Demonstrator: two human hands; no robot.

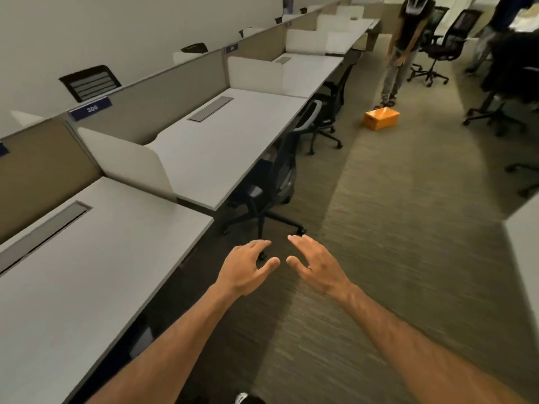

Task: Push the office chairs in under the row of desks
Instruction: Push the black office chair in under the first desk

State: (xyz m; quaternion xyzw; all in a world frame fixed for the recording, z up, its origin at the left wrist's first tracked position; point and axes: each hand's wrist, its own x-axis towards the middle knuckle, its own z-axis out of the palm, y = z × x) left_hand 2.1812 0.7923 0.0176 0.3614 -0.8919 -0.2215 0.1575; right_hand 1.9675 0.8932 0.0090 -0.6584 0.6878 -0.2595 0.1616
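A row of white desks [204, 147] runs along the left, split by white dividers. A black office chair [274, 182] stands at the second desk, its seat partly under the desktop and its wheeled base out on the carpet. A second chair [318, 121] with a pale frame sits at the desk beyond, and a third [344, 80] farther on. My left hand [248, 269] and my right hand [315, 263] are stretched out side by side over the carpet, fingers spread, holding nothing, short of the nearest chair.
An orange box [380, 118] lies on the carpet in the aisle. A person [405, 45] stands just behind it. Black chairs [443, 45] stand loose at the right, with more near the right edge. A white desk corner [525, 246] juts in at the right.
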